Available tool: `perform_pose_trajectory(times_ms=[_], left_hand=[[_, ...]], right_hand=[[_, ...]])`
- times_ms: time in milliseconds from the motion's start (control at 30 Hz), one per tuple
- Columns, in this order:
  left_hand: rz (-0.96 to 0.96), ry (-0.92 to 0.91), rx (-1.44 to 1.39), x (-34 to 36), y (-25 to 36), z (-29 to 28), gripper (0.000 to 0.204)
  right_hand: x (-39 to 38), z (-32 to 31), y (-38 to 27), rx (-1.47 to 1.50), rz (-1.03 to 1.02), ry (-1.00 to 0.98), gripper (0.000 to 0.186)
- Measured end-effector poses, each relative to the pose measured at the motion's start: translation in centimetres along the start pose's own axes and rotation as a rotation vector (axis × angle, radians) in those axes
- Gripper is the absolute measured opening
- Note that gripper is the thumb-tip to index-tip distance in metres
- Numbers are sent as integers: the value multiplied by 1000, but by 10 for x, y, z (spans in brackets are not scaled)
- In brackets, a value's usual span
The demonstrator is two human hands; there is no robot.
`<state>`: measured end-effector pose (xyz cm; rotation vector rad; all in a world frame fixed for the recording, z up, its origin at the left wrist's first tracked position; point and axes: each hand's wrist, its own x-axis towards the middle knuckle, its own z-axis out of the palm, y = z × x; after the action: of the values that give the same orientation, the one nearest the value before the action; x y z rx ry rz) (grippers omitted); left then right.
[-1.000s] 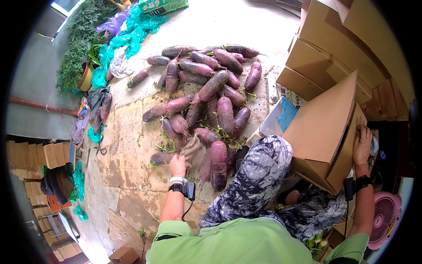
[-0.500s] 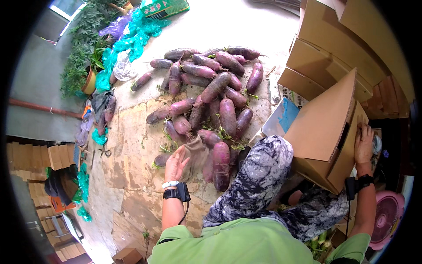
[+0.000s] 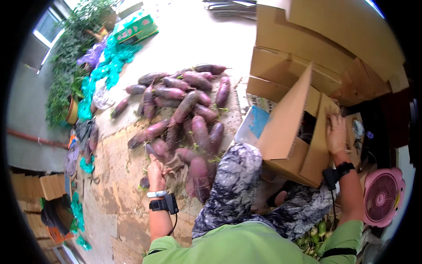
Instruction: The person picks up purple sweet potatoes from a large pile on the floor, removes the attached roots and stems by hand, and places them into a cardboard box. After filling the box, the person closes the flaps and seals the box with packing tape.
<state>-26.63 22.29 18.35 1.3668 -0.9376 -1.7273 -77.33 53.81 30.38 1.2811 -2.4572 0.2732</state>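
Note:
A heap of purple-skinned radishes (image 3: 200, 132) lies on the floor in front of me. At its near left edge is my left hand (image 3: 157, 172), its fingers bent and closed on a crumpled brown cloth (image 3: 176, 163). The cloth lies against the nearest radishes. On my right a cardboard box (image 3: 281, 166) stands beside my knee with its top flaps up and a dark gap between them. My right hand (image 3: 336, 133) grips the right flap (image 3: 320, 136) of this box. What is inside the box is mostly hidden.
Large cardboard boxes (image 3: 299, 53) rise behind the open one. A clear bin with a blue sheet (image 3: 257, 119) stands beside the heap. A pink fan (image 3: 384, 197) and green radishes (image 3: 315, 233) are at the right. Teal plastic bags (image 3: 115, 66) and potted plants line the left.
The box's flaps have come further apart, with my right hand on the right one. My left hand has gone from spread to bent fingers at the cloth. The whole view has shifted.

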Motion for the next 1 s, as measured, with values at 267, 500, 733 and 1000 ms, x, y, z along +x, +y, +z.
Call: perform_pose_trajectory(times_ms=[267, 500, 733, 1000], left_hand=[[248, -276, 351, 25, 28, 65, 20], [457, -681, 537, -31, 85, 222, 80], [644, -1332, 535, -86, 56, 353, 59], [744, -1379, 687, -138, 55, 394, 70]], right_hand=[[-1, -1, 2, -15, 43, -9, 35], [-5, -8, -5, -7, 96, 11, 28], [-7, -4, -4, 23, 123, 27, 25], [-15, -3, 15, 169, 133, 169, 20]])
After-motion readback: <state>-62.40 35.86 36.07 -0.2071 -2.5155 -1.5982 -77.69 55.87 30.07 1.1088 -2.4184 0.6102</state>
